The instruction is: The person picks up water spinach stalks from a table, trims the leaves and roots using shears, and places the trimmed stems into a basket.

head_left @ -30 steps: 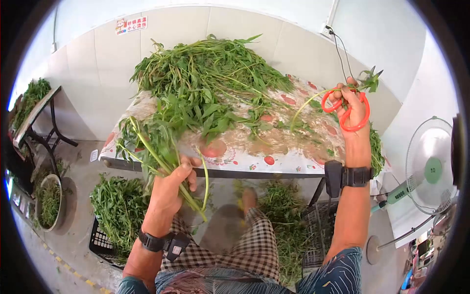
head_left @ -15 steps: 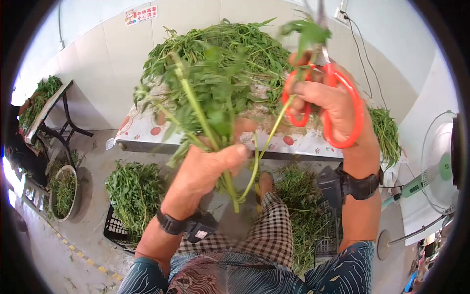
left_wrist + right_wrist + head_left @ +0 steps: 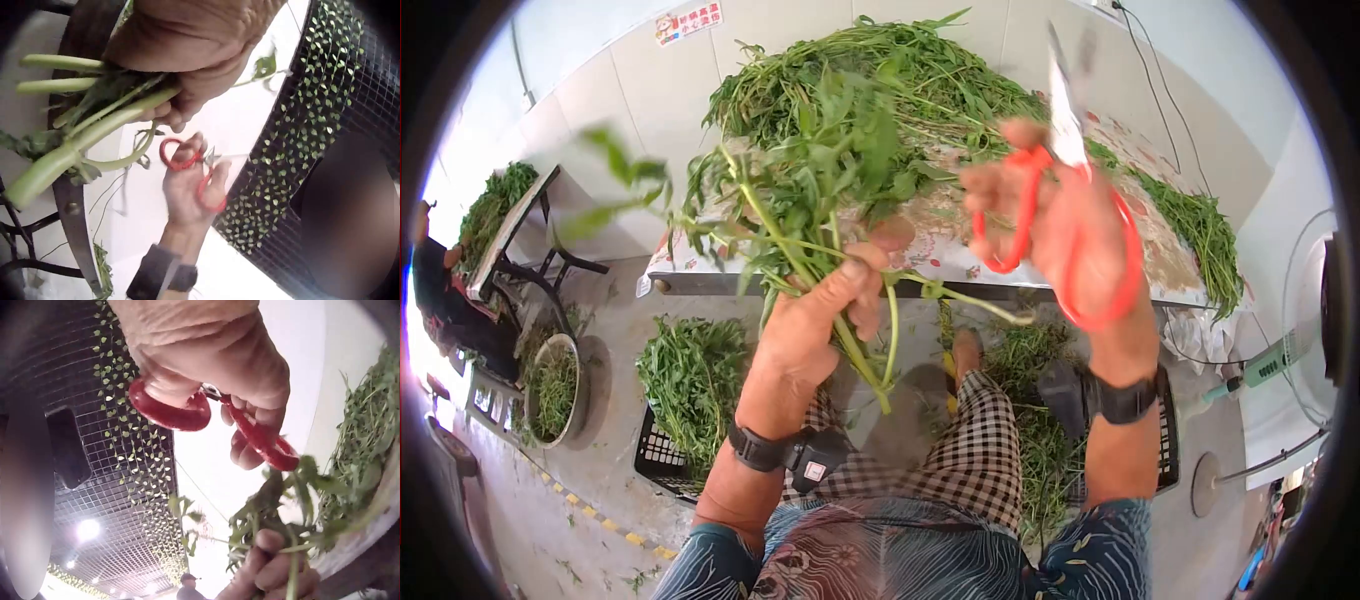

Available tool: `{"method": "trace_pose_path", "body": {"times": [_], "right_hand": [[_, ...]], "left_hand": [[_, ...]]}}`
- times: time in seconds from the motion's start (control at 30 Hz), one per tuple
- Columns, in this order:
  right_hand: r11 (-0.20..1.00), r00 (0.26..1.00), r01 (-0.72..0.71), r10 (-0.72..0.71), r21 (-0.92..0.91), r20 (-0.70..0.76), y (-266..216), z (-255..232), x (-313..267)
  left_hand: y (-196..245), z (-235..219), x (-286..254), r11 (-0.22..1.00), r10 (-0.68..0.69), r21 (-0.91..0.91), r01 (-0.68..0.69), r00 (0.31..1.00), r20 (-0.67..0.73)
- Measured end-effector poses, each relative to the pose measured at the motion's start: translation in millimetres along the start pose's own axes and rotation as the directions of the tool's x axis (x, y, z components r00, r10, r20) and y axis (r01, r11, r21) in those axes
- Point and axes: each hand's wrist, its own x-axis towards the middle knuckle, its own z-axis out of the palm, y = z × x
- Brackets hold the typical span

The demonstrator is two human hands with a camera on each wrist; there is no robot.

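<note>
A bunch of leafy green stems is gripped in my left hand, leaves up and thick cut ends pointing down toward my lap. One long stem lies crosswise in that grip, its leafy tip out to the left and its bare end to the right. My right hand holds red-handled scissors, fingers through the loops and blades pointing up. The right wrist view shows the red loops around the thumb and fingers, with the left hand and its bunch below.
A large heap of greens covers the back of the table, on a patterned cloth. Black crates of greens stand on the floor by my legs. A basin is at the left, a fan at the right.
The stem that the right hand pinched beside the scissors is now across the left hand's bunch. The left hand has risen toward the middle; the right hand has come nearer, holding only the scissors.
</note>
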Motion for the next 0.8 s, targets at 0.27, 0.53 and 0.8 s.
{"method": "trace_pose_path", "body": {"times": [0.27, 0.53, 0.8], "right_hand": [[0.968, 0.971, -0.238, 0.24, -0.077, 0.012, 43, -12, -144], [0.768, 0.87, -0.436, 0.493, -0.47, -0.001, 106, -1, -143], [0.9, 0.889, -0.433, 0.436, 0.054, -0.14, 126, 19, -139]], "left_hand": [[-5, -18, 3, 0.999, 0.033, 0.018, -0.03, 0.985, -0.169], [-12, -6, 0, 0.98, 0.031, 0.197, -0.012, 0.995, -0.095], [-30, -2, -14, 0.956, -0.041, 0.29, 0.053, 0.998, -0.046]]}}
